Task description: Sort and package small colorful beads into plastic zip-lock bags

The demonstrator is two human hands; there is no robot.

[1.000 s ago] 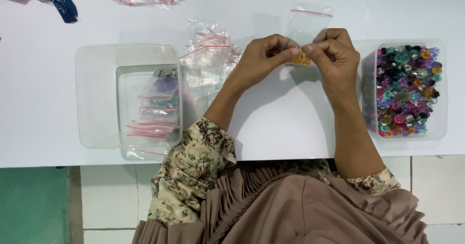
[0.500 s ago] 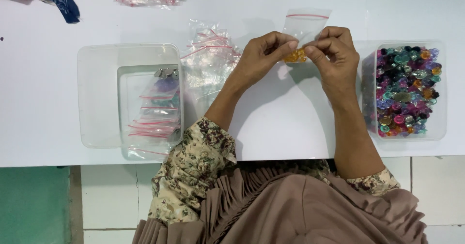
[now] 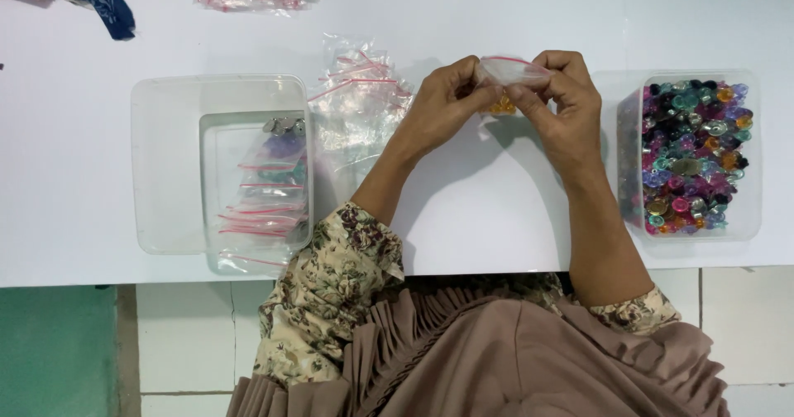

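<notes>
two hands: left hand (image 3: 442,98), right hand (image 3: 562,103). one small clear bag (image 3: 513,71) between them. two clear plastic tubs (image 3: 174,160) (image 3: 748,218).

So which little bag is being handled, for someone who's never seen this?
On the white table, between the loose bag pile and the bead tub, both hands pinch one clear zip bag. Only it is lifted, with orange beads inside.

My hands meet, fingertips pinched together.
My left hand (image 3: 442,103) and right hand (image 3: 562,103) are raised just above the surface, forearms angling inward from my body, thumbs and forefingers closed, wrists slightly bent.
</notes>
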